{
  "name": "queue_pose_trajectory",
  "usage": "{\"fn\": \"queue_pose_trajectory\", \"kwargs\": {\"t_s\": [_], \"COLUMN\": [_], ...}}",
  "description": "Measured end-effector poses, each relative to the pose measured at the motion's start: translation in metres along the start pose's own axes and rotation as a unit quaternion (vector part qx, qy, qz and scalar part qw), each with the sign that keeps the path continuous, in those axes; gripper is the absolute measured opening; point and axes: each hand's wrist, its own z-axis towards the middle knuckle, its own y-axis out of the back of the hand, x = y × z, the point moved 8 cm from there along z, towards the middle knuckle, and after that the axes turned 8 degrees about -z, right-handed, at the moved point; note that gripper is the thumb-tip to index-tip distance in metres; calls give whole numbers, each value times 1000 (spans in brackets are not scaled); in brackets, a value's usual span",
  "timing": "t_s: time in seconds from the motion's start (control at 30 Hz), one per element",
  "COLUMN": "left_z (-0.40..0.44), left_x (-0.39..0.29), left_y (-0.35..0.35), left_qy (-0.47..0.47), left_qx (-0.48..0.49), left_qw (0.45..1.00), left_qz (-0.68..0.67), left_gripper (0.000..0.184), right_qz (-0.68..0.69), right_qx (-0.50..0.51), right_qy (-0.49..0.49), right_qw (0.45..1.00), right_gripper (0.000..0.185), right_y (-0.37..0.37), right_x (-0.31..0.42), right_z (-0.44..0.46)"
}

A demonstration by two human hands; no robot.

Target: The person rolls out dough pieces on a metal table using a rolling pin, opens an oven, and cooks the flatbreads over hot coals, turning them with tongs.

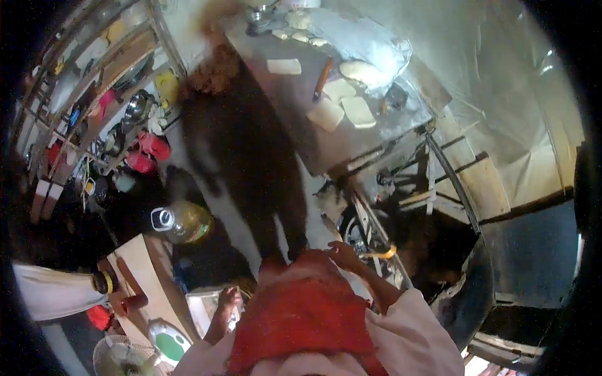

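Note:
My left hand hangs low beside my red apron. Its fingers look curled in, and I see nothing in them. On the other side of the apron is my right hand, fingers loosely apart and nothing visible in them. It is close to the dark clutter under the table. Flat pale dough sheets lie on that table, beside a brown rolling pin. A rounded dough piece rests near spread white flour. Neither hand touches the dough.
Another person, dark and blurred, stands directly ahead, beside the table. A large plastic bottle with yellowish liquid stands to the left. Shelves hold pots and red containers. A fan sits at the lower left.

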Motion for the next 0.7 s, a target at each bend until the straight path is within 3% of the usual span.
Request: {"fn": "queue_pose_trajectory", "kwargs": {"t_s": [0.07, 0.1, 0.13, 0.17, 0.2, 0.23, 0.27, 0.33, 0.4, 0.43, 0.5, 0.53, 0.57, 0.67, 0.7], "left_z": [9, 25, 27, 26, 18, 28, 43, 43, 45, 43, 40, 39, 48, 57, 61], "left_x": [-19, -23, -22, -30, -40, -49, -33, -33, -61, -82, -119, -135, -158, -248, -283], "left_y": [-18, -48, -62, -69, -72, -26, -49, -80, -40, -16, -4, -18, -39, -68, -87], "left_qy": [7, -4, -12, -82, -144, -29, 107, 103, 0, -46, -78, -78, -60, 12, -52], "left_qx": [-37, 113, 110, -19, -147, -159, 77, 245, 53, -60, -172, -182, -113, -72, -65], "left_qw": [998, 992, 992, 985, 947, 969, 990, 962, 998, 994, 970, 970, 989, 989, 990], "left_qz": [49, 60, 53, 150, 245, 185, -50, -60, 19, 83, 149, 142, 77, 128, 114], "left_gripper": [35, 29, 29, 29, 30, 27, 27, 33, 33, 34, 35, 36, 28, 21, 20], "right_qz": [14, 36, 59, 7, 7, 65, 123, 116, 83, 86, 170, 174, 157, 147, 153], "right_qx": [10, 3, 0, -43, -33, -10, 12, 24, 20, 18, -15, -22, -55, -114, -144], "right_qy": [-25, 1, 25, 101, 100, 65, 30, 29, 60, 55, 29, 24, 54, 56, 42], "right_qw": [1000, 999, 998, 994, 994, 996, 992, 993, 995, 995, 985, 984, 985, 981, 977], "right_gripper": [51, 50, 50, 50, 50, 50, 51, 47, 43, 43, 40, 40, 39, 39, 41], "right_y": [33, 38, 38, 43, 40, 43, 45, 81, 88, 83, 75, 77, 88, 106, 117], "right_x": [26, 32, 36, 45, 49, 55, 64, 117, 151, 158, 166, 173, 186, 205, 207], "right_z": [33, 53, 69, 87, 96, 114, 132, 142, 164, 179, 207, 222, 239, 274, 290]}}
